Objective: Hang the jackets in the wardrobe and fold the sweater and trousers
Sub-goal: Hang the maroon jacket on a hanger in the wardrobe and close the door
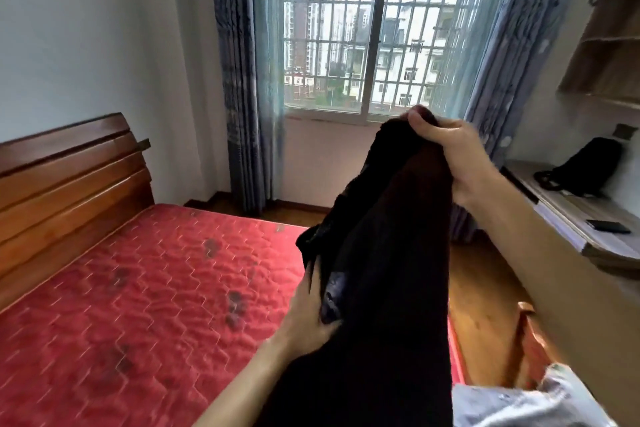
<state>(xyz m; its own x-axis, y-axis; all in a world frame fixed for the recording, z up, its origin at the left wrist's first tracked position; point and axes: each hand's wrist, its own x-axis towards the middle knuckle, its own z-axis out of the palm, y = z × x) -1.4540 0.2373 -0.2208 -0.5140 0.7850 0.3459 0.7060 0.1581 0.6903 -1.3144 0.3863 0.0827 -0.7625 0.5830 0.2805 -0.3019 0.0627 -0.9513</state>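
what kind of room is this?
Most likely a bedroom: a bed with a red quilted mattress and wooden headboard, plus a barred window with long curtains.

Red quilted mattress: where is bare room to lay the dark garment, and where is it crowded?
The red quilted mattress is bare from the brown wooden headboard to the left hand gripping the dark garment. Crowded: the pale desk, with black bag and phone; pale cloth at near right.
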